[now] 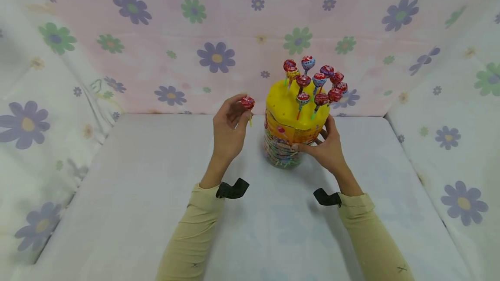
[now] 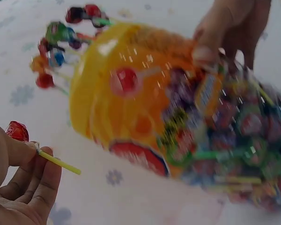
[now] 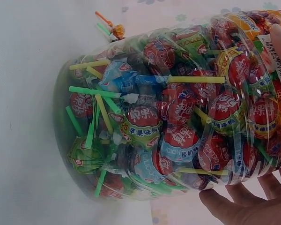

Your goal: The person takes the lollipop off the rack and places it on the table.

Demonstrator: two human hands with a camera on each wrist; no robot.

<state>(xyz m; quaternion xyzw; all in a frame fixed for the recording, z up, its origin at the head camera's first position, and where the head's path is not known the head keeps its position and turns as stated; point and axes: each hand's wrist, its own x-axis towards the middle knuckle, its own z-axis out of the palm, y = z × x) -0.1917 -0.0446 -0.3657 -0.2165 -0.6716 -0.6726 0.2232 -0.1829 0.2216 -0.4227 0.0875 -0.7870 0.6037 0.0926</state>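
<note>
My left hand (image 1: pixel 229 129) pinches a red-wrapped lollipop (image 1: pixel 248 102) between thumb and fingers, to the left of a large jar. In the left wrist view its yellow stick (image 2: pixel 61 163) points toward the jar. My right hand (image 1: pixel 326 146) grips the side of the clear plastic jar (image 1: pixel 282 148), thumb in front and fingers around the right side. The jar has a yellow lid (image 1: pixel 283 103) with several wrapped lollipops (image 1: pixel 303 81) standing in its top by their sticks. Many more wrapped lollipops (image 3: pixel 178 140) with coloured sticks fill the clear body.
The jar stands on a white-covered table (image 1: pixel 156 177), toward its back edge. A flower-patterned cloth (image 1: pixel 164 55) hangs behind and at both sides. In the right wrist view an orange-wrapped lollipop (image 3: pixel 118 31) shows just past the jar's side.
</note>
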